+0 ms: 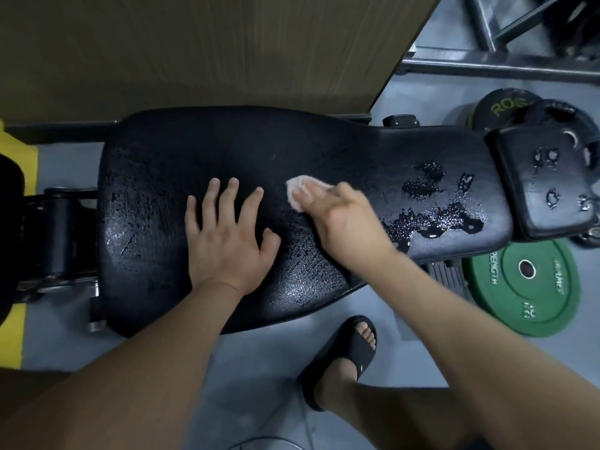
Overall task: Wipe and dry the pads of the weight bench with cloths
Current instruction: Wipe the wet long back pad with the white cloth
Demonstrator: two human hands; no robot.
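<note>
Long pad (162, 177): black, it lies across the view, wide at the left and narrower toward the right.
Small pad (526, 196): just beside the right end of the long pad, with a thin gap between the two edges.
Left hand (224, 241): flat on the wide part, fingers straight and spread, it holds nothing.
Right hand (347, 219): fingers curled over a pale cloth (297, 190) and pressing it on the middle of the long pad, close to the left fingertips.
Water (431, 222): shining patches on the narrow part, right of the cloth, and some drops on the small pad.
Far edge: a wooden panel (194, 50) stands directly behind it.
Near edge: grey floor (259, 368) with a foot (344, 355) in a black sandal.
Right side: a green plate (522, 287) on the floor under the near corner, black plates (506, 108) behind.
Left end: a black roller (61, 235) on metal brackets.
</note>
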